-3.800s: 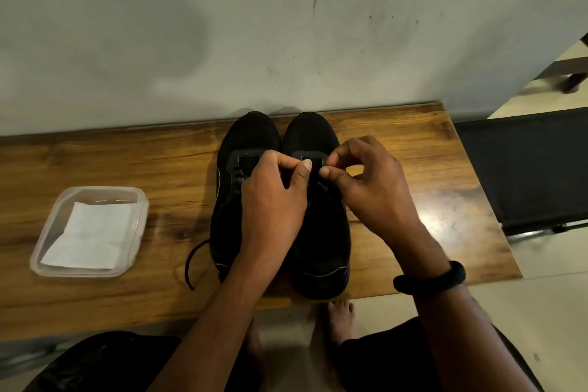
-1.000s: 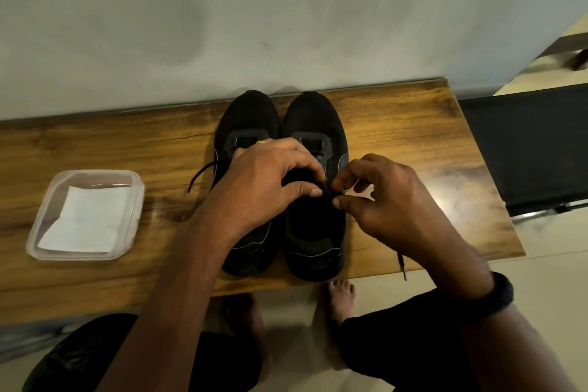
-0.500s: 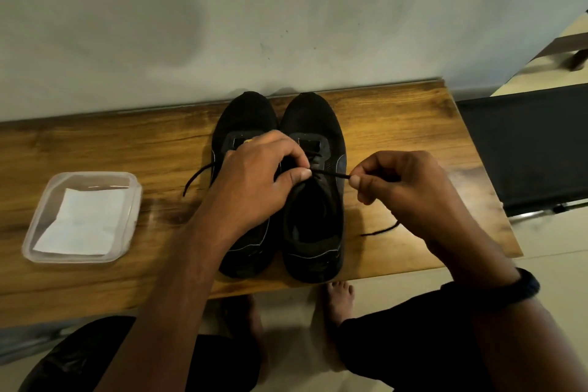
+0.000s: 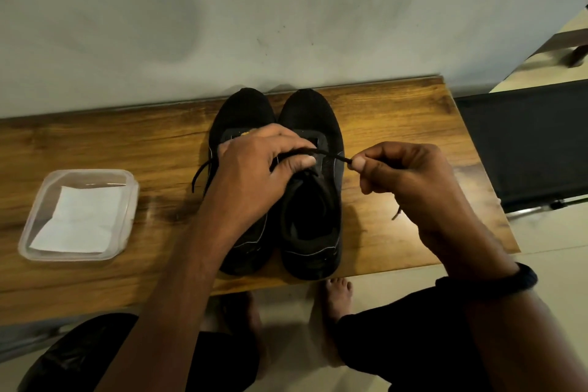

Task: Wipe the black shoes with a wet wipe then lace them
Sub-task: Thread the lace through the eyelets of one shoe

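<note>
Two black shoes stand side by side on the wooden bench (image 4: 397,124), toes toward the wall: the left shoe (image 4: 241,108) and the right shoe (image 4: 313,226). A black lace (image 4: 331,155) runs taut from the right shoe's eyelets to my right hand (image 4: 410,181), which pinches it between thumb and forefinger to the right of the shoe. My left hand (image 4: 257,172) lies over both shoes' tongues, fingers curled, thumb and finger holding the lace where it leaves the eyelet. A loose lace end (image 4: 199,173) hangs left of the left shoe.
A clear plastic tub (image 4: 28,232) with a white wipe (image 4: 79,219) in it sits on the bench at the left. A grey wall backs the bench. A black chair (image 4: 528,143) stands to the right. My bare feet (image 4: 337,296) are below the bench's front edge.
My right hand has pulled the lace out sideways from the right shoe, away from my left hand, so it is taut. My left hand stayed on the tongues.
</note>
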